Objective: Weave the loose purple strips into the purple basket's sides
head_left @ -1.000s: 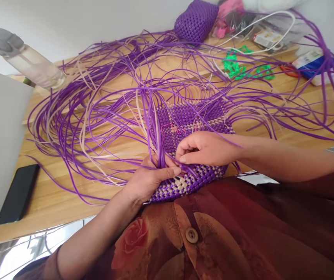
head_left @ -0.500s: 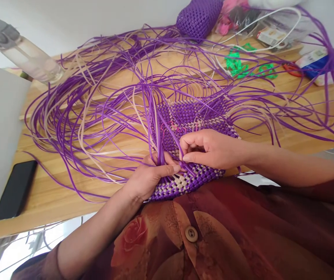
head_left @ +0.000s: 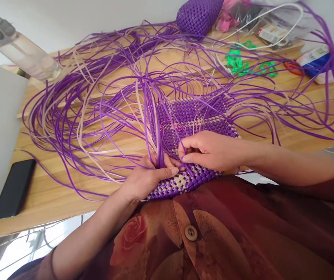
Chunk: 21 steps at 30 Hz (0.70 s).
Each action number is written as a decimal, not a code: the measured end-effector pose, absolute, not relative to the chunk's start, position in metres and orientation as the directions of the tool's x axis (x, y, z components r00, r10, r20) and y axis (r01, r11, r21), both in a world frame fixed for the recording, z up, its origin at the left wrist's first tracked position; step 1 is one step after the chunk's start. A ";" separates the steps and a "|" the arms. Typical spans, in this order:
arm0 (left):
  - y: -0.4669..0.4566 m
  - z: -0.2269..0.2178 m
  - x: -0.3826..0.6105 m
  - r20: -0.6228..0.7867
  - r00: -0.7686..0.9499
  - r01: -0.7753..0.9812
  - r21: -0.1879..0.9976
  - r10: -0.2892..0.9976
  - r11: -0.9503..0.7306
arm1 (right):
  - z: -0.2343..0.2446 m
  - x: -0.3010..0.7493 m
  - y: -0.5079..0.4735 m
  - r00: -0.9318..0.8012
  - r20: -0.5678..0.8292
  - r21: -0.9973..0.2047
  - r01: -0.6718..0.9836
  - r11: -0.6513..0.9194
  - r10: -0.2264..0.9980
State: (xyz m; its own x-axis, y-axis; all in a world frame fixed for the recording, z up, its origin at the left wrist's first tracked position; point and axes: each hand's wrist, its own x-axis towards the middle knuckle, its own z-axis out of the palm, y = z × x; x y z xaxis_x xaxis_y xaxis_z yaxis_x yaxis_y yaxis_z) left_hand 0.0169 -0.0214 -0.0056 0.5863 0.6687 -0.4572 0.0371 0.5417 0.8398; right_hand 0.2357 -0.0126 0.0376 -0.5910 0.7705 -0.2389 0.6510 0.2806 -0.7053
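Note:
A purple and beige woven piece lies on the wooden table at its front edge, close to my body. Long loose strips fan out from it to both sides. My left hand closes round a bundle of upright purple and beige strips, its thumb lying along the near woven edge. Just to its right, my right hand pinches a single purple strip between thumb and forefinger, right above the weave. Some of my left fingers are hidden behind the bundle.
A clear bottle with a grey lid stands at the back left. The black phone lies at the left edge. Behind are a purple woven basket, green strips, a white cable, red-handled scissors and a blue-white packet.
Both hands stay nearly in place, with the left thumb shifted slightly along the weave. The view has moved a little. The same strips remain held.

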 end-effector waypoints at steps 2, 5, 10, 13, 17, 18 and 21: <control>-0.022 -0.007 0.017 -0.464 0.603 0.013 0.819 0.649 0.574 | 0.037 0.237 -0.012 -0.612 -0.258 -0.728 0.632 0.266 0.747; -0.022 -0.010 0.018 -0.469 0.611 0.023 0.816 0.638 0.578 | 0.036 0.236 -0.011 -0.619 -0.293 -0.730 0.637 0.247 0.729; -0.022 -0.009 0.024 -0.455 0.568 0.007 0.836 0.686 0.549 | 0.037 0.233 -0.014 -0.528 -0.307 -0.633 0.735 0.244 0.792; -0.019 -0.006 0.027 -0.452 0.542 0.089 0.869 0.708 0.487 | 0.039 0.232 -0.018 -0.502 -0.309 -0.633 0.743 0.219 0.808; -0.012 0.000 0.031 -0.489 0.558 0.233 0.868 0.671 0.439 | 0.040 0.231 -0.024 -0.445 -0.291 -0.643 0.747 0.172 0.847; -0.011 0.002 0.032 -0.499 0.561 0.254 0.863 0.661 0.436 | 0.040 0.231 -0.026 -0.443 -0.275 -0.648 0.741 0.176 0.853; -0.011 0.005 0.034 -0.500 0.562 0.268 0.864 0.659 0.427 | 0.039 0.237 -0.035 -0.471 -0.146 -0.662 0.700 0.268 0.870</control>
